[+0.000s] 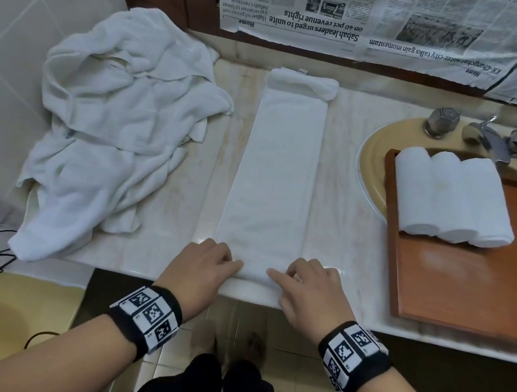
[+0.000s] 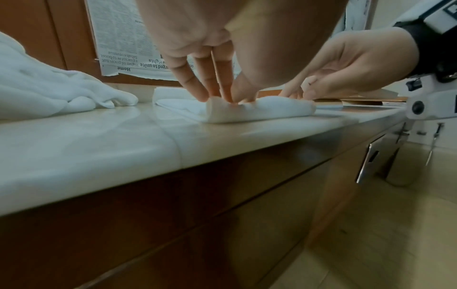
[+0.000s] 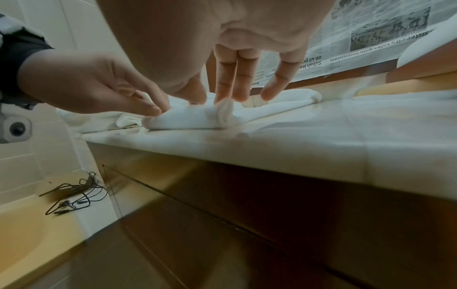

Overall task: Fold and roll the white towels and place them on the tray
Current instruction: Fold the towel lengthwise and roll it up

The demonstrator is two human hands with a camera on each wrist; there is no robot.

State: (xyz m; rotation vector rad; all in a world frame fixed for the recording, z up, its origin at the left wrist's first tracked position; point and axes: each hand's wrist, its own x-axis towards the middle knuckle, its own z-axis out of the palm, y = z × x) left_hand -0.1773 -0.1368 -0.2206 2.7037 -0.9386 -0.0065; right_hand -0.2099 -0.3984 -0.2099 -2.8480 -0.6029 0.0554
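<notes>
While the folded towel (image 1: 275, 178) lay as a long strip running from the bottom centre of the frame toward the top, both the left hand (image 1: 205, 263) and right hand (image 1: 311, 283) pinched its near end on the surface (image 1: 343, 209), fingers (image 2: 197, 84) curled over the starting roll.

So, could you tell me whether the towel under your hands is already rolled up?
Barely: the long towel lies folded flat, with only its near end curled by both hands.
</notes>
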